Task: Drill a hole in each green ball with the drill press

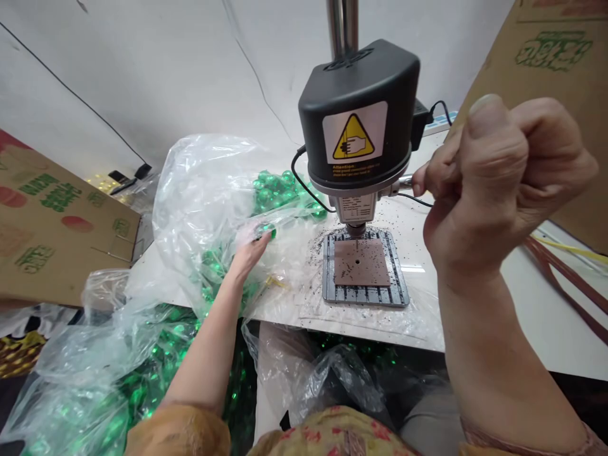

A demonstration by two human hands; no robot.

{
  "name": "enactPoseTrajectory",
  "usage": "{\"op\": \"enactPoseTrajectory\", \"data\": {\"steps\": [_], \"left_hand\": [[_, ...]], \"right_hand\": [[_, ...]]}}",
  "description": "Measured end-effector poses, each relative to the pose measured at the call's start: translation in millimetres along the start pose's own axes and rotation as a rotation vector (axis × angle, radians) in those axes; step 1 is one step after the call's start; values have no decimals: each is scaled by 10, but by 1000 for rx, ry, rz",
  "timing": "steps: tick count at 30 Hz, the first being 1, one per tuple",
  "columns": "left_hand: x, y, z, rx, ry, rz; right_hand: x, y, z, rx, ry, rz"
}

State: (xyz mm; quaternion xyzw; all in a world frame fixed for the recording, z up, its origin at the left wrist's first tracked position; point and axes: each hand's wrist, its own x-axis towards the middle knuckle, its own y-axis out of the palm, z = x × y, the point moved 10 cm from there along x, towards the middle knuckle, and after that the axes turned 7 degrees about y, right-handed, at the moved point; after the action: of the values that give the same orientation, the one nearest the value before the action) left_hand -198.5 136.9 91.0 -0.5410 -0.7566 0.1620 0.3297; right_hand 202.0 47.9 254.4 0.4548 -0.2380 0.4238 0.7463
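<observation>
My left hand (249,254) reaches over the table with its fingers closed around a shiny green ball (272,232), most of which they cover. To its right stands a small black bench drill press (359,120) with a yellow hand-warning sticker. My right hand (494,180) is raised beside the drill head, its fingers wrapped round the feed handle (405,183), of which only a short metal length shows. Below the drill bit (358,242) lies a brown square board (375,269) with a dark hole, on the grooved grey base plate (401,294). Dark shavings are scattered over both.
Clear plastic bags (190,190) spread over the table's left side and hang off its edge. More green balls (275,190) lie behind my left hand. Cardboard boxes (52,221) stand left and right. A black cable loops beside the drill head; brown straps (565,278) lie at right.
</observation>
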Motion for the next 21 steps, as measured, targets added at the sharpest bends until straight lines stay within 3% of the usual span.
{"op": "enactPoseTrajectory", "data": {"steps": [5, 8, 11, 14, 21], "left_hand": [[-575, 417, -453, -772, -180, 82], [-831, 779, -633, -978, -240, 135], [-978, 1136, -667, -917, -234, 192], [-1011, 1370, -698, -772, -134, 216], [-937, 1580, -794, -584, 44, 234]], "right_hand": [[-13, -12, -16, -25, 24, -33], [-10, -1, -5, 3, -12, -13], [-1, 8, -14, 15, -11, 13], [6, 19, -20, 25, 8, 34], [14, 31, -41, -61, 23, 36]]}}
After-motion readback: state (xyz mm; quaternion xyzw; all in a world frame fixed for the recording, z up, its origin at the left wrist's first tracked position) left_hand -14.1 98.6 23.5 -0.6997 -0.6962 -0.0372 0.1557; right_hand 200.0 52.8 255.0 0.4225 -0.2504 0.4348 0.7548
